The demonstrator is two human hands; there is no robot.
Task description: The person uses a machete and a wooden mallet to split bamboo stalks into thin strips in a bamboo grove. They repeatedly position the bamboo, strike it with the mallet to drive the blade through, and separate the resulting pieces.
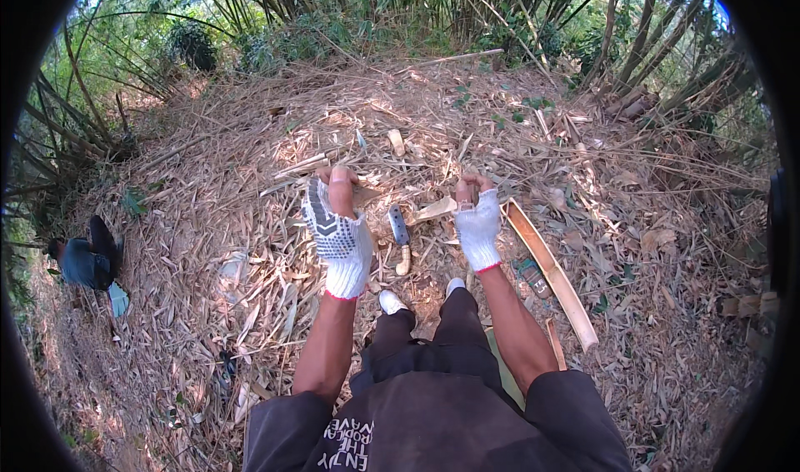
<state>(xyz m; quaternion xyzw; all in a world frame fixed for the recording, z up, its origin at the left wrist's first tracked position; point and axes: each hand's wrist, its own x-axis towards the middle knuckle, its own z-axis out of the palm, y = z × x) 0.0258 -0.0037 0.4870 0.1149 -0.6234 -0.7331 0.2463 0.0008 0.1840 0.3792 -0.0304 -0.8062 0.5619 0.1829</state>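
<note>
My left hand (337,226), in a white knit fingerless glove with grey dots, is raised over the dry leaf litter. Its thumb and fingers are pressed together; what they hold, if anything, is too small to make out. Level with it on the right is my right hand (477,222), in a similar glove, with thumb and forefinger pinched. A pale, dry sheath-like piece (437,209) shows beside that pinch; whether it is held or lies behind cannot be told. On the ground between the hands lies a cleaver (400,237) with a dark blade and light handle, the handle toward my feet.
A split bamboo length (552,274) lies right of my right forearm, beside a small dark green packet (533,279). At the far left another person (86,259) is bent low. Bamboo clumps (658,39) stand behind; dry leaves (208,247) cover the ground.
</note>
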